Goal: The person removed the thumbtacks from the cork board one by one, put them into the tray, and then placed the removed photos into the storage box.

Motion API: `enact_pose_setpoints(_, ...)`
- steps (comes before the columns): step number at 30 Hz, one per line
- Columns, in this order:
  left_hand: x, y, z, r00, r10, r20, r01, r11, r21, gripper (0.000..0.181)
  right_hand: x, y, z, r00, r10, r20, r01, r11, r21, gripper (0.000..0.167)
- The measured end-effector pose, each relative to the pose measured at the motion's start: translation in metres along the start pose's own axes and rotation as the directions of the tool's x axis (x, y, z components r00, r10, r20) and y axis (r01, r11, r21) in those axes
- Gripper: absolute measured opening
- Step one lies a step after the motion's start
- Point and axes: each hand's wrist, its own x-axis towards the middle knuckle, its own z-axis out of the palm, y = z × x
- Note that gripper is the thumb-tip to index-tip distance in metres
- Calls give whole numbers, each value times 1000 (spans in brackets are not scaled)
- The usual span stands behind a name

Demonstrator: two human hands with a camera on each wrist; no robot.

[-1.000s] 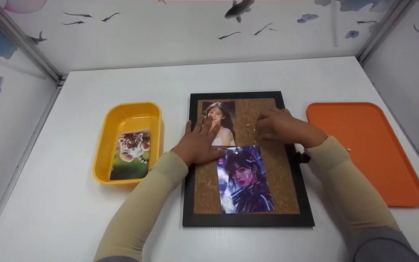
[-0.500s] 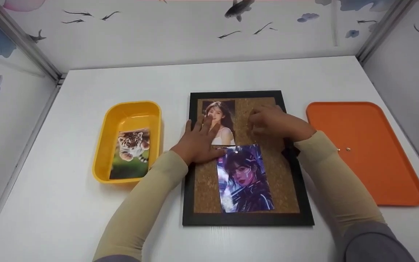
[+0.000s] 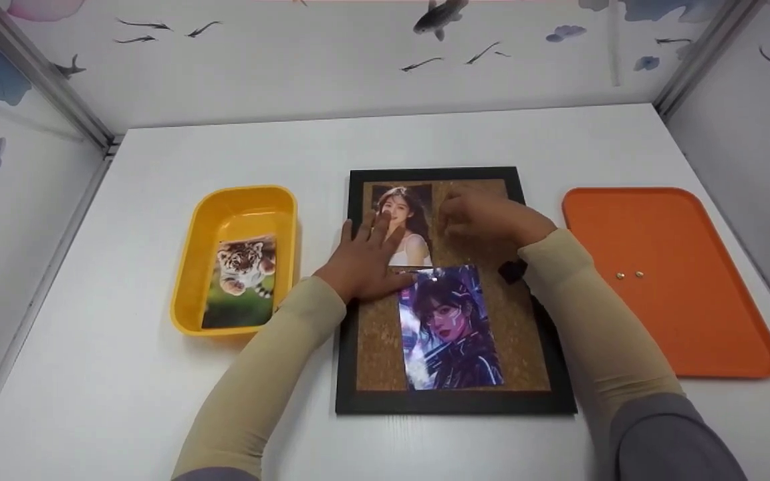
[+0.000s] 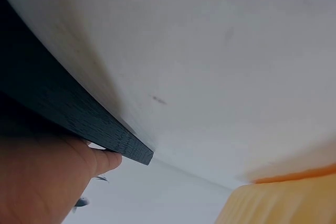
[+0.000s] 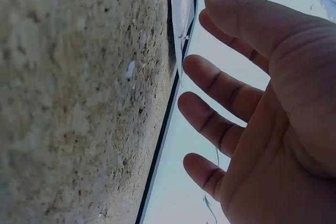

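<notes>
Left hand (image 3: 365,260): fingers spread, lying over the left edge of the black frame (image 3: 458,404) and onto the portrait photo (image 3: 418,247) at the far left of the corkboard (image 3: 519,361). Its thumb reaches the far edge of the purple picture (image 3: 452,327).

Right hand (image 3: 482,214): over the far right cork, just right of the portrait photo. Fingers bent, thumb and index tips close together; can't tell if anything is pinched. Right wrist view: other three fingers apart, palm clear of the cork.

Purple picture sits on the near half of the board, shiny spot at its far edge. Left of the board: yellow tub (image 3: 251,220) with a tiger photo (image 3: 244,294) in it. Right: orange tray (image 3: 686,321), two small shiny studs (image 3: 620,275) on it, side by side. All on a white table (image 3: 117,387).
</notes>
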Motion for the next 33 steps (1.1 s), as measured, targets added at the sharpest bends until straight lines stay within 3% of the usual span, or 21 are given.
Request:
enact_pose_setpoints(10,1,-2,2,1000,-3,3,3,1000,-1,98,12,-4,2,996,89,-15,-90,990,-113,14)
enact_pose_setpoints(24,0,0,-1,1000,0,2,0,1000,-1,98,20,-1,8,990,136,-34,-139,982,-130,30)
enact_pose_setpoints(29,-1,0,-1,1000,2,-2,-2,1000,-9,97,21,-1,9,990,134,-35,-137,986,-99,36)
enact_pose_setpoints(33,0,0,-1,1000,7,-12,-7,1000,7,97,21,0,10,991,126,-40,-127,992,-14,39)
